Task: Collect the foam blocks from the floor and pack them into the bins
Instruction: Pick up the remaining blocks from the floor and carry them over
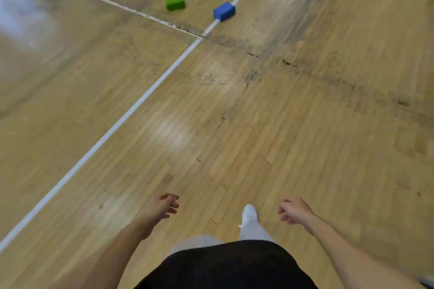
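- Far ahead, a blue foam block [224,11] lies flat on the wooden floor [293,138], sitting on a white painted line [131,112]; its long axis runs roughly across the view, tilted up toward the right.
- Just beside it to the left, apart from it, a green foam block [175,3] lies flat too, long axis also across the view and nearly level.
- Both blocks are well apart from the hands.
- Left hand [164,205] hangs low with fingers loosely curled, grasping nothing.
- Right hand [293,211] likewise hangs relaxed, fingers slightly bent, holding nothing.
- One white shoe [249,214] shows between the hands, toe pointing toward the blocks, above dark shorts [225,265].
- Pale, glossy floor planks carry dark scuff marks; a second, worn white line [105,1] meets the first near the blue block.
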